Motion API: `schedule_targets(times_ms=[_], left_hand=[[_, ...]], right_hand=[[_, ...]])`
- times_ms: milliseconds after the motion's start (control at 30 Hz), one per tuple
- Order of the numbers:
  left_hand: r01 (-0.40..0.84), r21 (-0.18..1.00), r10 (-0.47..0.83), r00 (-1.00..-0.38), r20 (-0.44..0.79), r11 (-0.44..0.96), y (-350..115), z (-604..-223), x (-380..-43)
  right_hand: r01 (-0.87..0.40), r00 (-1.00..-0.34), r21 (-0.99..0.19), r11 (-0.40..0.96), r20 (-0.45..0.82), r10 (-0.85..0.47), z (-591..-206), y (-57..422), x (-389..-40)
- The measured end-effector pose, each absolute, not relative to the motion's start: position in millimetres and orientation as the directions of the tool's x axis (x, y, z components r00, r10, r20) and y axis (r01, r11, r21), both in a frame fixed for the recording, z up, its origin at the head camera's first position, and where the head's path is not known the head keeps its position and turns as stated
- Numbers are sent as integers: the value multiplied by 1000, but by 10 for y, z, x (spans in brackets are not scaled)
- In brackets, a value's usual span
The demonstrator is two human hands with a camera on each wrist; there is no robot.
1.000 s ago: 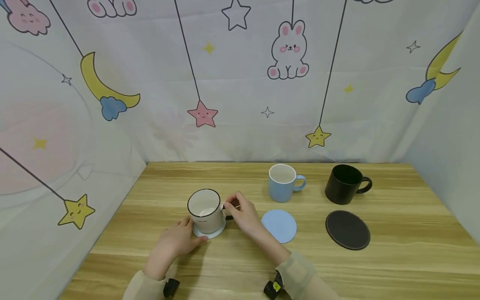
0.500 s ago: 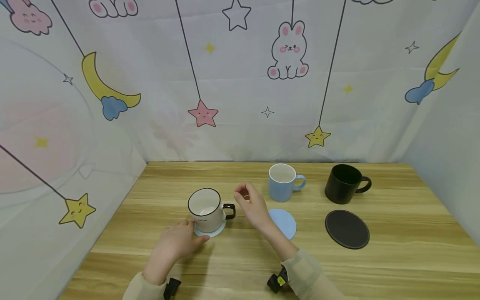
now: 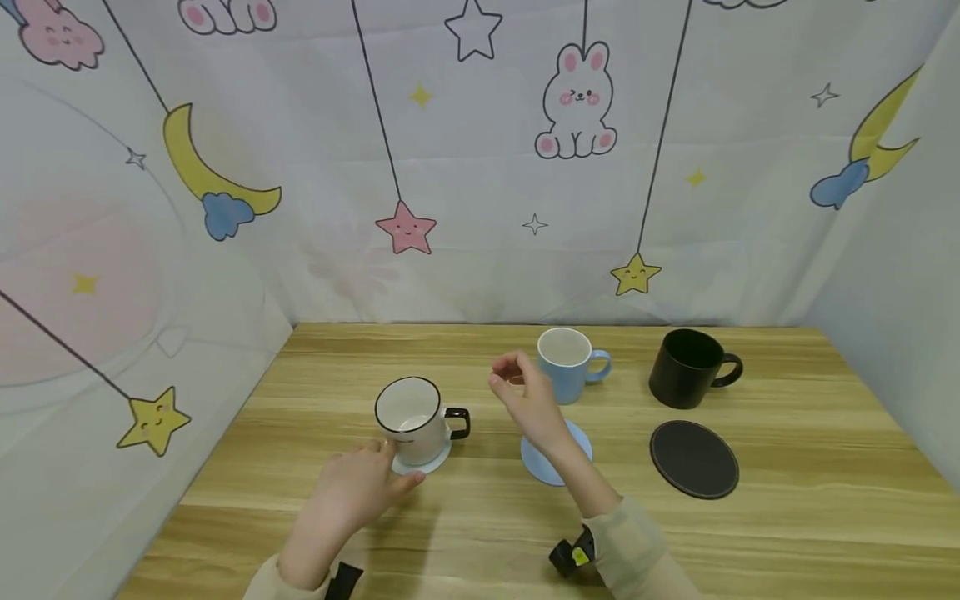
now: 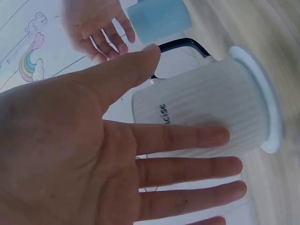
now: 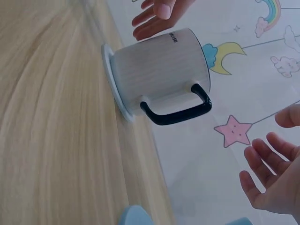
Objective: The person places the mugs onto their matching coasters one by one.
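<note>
A white mug (image 3: pixel 416 435) with a black rim and black handle (image 5: pixel 178 115) stands upright on a pale round coaster (image 3: pixel 433 463). Close by its left front side is my left hand (image 3: pixel 354 485), fingers straight, thumb spread near the coaster's front edge. In the left wrist view those fingers overlap the mug's wall (image 4: pixel 206 98). My right hand (image 3: pixel 534 407) is in the air right of the handle, loosely curved and holding nothing. It partly covers a light blue mug (image 3: pixel 572 377) in the head view, and its forearm crosses a light blue coaster (image 3: pixel 542 463).
To the right, a black mug (image 3: pixel 678 377) stands behind a round black coaster (image 3: pixel 696 458). All of this is on a wooden table (image 3: pixel 810 533). A white curtain (image 3: pixel 480 167) printed with stars, moons and rabbits hangs behind and along the sides.
My right hand has let go of the white mug's handle and moved right and back, toward the blue mug. The left hand has shifted only slightly; the white mug stays where it was.
</note>
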State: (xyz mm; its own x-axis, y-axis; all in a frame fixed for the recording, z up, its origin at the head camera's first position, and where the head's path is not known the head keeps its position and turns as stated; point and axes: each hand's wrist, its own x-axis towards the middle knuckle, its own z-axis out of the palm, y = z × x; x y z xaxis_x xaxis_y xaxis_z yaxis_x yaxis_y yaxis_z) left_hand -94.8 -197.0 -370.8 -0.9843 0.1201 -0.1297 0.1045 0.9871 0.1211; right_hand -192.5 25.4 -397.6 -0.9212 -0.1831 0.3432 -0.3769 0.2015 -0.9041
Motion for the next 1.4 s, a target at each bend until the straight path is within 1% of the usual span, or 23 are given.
schedule_targets(times_ms=[267, 500, 600, 767, 867, 1067, 1200, 1400], left_hand=[[164, 135, 171, -984, -43, 977, -1870, -3633, -835], [215, 149, 214, -977, 25, 965, -1775, -3578, -816], [250, 148, 242, -968, 71, 957, -1723, -3557, -823], [317, 109, 292, -935, 201, 942, -1630, -3580, -857], [357, 93, 321, -907, 274, 929, -1585, -3610, -883], [421, 96, 360, -856, 372, 902, -1504, -3662, -935], [451, 103, 371, -826, 425, 886, -1444, -3701, -981], [481, 112, 388, -805, 449, 869, -1341, -3762, -1054]], right_hand=[[-406, -912, -887, 221, 379, -154, -3932, 419, -1903], [-396, -918, -879, 265, 371, -141, -3672, 560, -1696], [-412, -911, -872, 264, 391, -130, -3679, 617, -1676], [-454, -891, -851, 265, 437, -123, -3799, 708, -1708], [-473, -881, -837, 275, 457, -125, -3777, 750, -1674], [-460, -887, -826, 326, 447, -118, -3772, 829, -1650], [-466, -882, -819, 334, 462, -96, -3798, 878, -1656], [-496, -861, -797, 345, 501, -82, -3841, 957, -1682]])
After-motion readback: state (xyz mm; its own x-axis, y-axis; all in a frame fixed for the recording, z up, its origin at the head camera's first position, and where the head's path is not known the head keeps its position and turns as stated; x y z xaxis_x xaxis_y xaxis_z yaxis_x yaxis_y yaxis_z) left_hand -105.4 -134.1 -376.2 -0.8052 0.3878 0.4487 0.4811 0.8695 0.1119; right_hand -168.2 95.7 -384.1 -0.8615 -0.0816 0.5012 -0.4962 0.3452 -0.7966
